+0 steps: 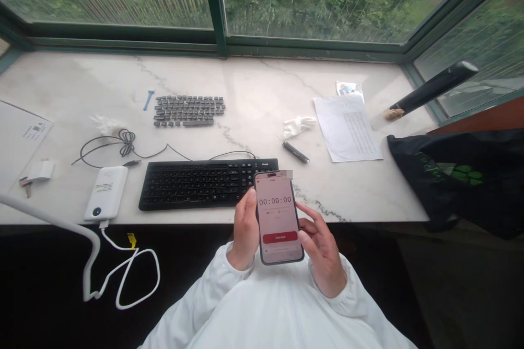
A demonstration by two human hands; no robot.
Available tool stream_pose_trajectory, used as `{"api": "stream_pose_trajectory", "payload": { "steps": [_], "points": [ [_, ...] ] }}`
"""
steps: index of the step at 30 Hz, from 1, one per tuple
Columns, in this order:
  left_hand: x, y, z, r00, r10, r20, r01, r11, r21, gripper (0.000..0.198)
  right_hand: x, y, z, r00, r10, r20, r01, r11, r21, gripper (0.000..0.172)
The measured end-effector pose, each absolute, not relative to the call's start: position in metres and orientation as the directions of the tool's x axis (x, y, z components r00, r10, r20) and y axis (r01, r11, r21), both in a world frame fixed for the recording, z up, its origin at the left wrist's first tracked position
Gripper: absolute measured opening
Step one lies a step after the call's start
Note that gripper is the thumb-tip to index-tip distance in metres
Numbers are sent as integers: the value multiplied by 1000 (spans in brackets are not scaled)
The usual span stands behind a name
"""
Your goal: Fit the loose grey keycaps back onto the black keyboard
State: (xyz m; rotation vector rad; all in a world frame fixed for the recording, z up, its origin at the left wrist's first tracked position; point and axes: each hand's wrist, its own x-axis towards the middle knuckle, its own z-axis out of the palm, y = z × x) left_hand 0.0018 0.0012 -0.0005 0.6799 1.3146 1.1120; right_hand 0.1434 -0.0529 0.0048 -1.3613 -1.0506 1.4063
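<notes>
A smartphone [277, 218] is held upright in front of my white top, its screen showing a timer at 00:00:00 above a red button. Along the phone's left edge my left hand [245, 229] is closed, its thumb on the near side and the other fingers hidden behind. My right hand [321, 251] grips the right edge, with the thumb close to the red button and the fingers partly behind the phone. Just beyond the phone lies a black keyboard [192, 184] on the marble-patterned surface; the phone and left hand cover part of its right end.
Rows of loose grey keycaps [189, 109] lie behind the keyboard beside a blue tool [148, 100]. A white power bank [105, 194] with a cable sits left. Rightward are a black cylinder [296, 152], a printed sheet [347, 130], a dark bag [458, 174] and a black tube [436, 87].
</notes>
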Motion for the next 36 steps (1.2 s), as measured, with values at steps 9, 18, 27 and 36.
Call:
{"api": "stream_pose_trajectory", "payload": {
  "steps": [9, 18, 27, 36],
  "points": [
    [3, 2, -1, -98, 907, -410, -257, 375, 891, 40, 143, -51, 5, 2, 971, -240, -33, -240, -970, 45],
    [3, 5, 1, -89, 907, -412, -260, 378, 889, 41, 144, -48, 6, 3, 969, -248, -13, -248, -969, 45],
    [4, 10, -1, -70, 907, -416, -264, 385, 884, 42, 144, -43, 4, 6, 966, -258, -23, -258, -966, 45],
    [6, 21, -2, -78, 905, -418, -273, 383, 882, 41, 146, -33, 3, 10, 962, -272, -16, -272, -962, 45]
  ]
}}
